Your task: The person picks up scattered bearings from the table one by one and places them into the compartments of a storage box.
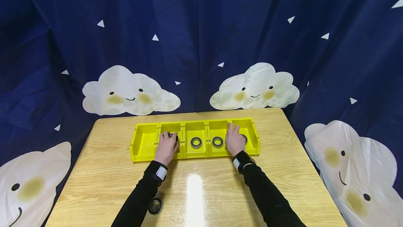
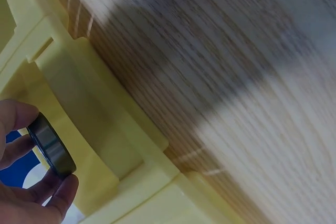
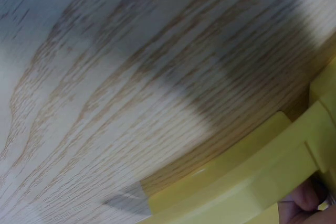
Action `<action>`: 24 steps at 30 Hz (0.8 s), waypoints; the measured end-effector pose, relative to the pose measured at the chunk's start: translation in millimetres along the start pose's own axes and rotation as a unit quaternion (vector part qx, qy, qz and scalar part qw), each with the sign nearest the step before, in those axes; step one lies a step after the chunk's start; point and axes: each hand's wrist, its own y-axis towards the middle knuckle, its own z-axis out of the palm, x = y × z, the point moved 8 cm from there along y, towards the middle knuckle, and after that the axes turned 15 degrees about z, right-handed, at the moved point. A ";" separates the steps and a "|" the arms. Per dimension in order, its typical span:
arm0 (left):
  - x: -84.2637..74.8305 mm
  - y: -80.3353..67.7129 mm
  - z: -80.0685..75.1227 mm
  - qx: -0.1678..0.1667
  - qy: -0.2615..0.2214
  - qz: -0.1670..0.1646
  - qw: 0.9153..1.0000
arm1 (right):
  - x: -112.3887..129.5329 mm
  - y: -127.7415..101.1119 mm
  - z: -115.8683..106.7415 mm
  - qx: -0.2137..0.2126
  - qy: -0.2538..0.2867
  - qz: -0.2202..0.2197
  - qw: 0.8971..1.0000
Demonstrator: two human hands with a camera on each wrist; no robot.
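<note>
Between left hand (image 1: 166,147) thumb and fingertips (image 2: 65,186): black bearing ring (image 2: 51,146), pinched over second yellow bin (image 1: 170,127). Right hand (image 1: 234,140) fingers straight, slightly spread, over the rightmost bin's ring (image 1: 244,137), just beyond the palm.

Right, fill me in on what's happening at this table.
A person in black sleeves works at a row of five yellow bins on a wooden table. The left hand pinches a dark metal ring over the second bin from the left. The right hand reaches into the bin at the right end, by another ring there; its grip is hidden. The third and fourth bins each hold one ring, the leftmost bin shows none, and a spare ring lies on the table by the left forearm.
</note>
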 end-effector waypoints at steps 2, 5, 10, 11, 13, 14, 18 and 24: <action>-1.1 1.9 1.3 0.000 0.017 0.009 1.000 | 0.1 0.0 0.1 0.000 -0.002 0.000 1.000; -3.2 4.5 2.6 0.001 0.042 0.021 0.999 | 0.1 -0.1 -0.1 0.002 0.000 0.002 1.000; -7.5 5.9 6.7 0.010 0.071 0.033 0.997 | -0.3 -0.5 0.6 0.008 0.001 0.006 1.000; -8.4 6.0 8.0 0.013 0.077 0.035 0.996 | -0.2 -0.5 0.6 0.008 0.000 0.006 1.000; -10.2 5.8 10.0 0.019 0.088 0.038 0.995 | 0.2 -0.6 0.2 0.008 -0.001 0.006 1.000; -10.9 5.9 11.1 0.022 0.093 0.038 0.995 | 0.4 -0.5 -0.3 0.007 0.000 0.006 1.000; -12.9 4.6 14.2 0.028 0.114 0.038 0.992 | 0.2 -0.4 0.6 0.013 -0.001 0.009 1.000; -11.5 1.9 20.0 0.038 0.099 0.022 0.994 | -0.7 -0.2 2.0 0.015 -0.002 0.011 1.000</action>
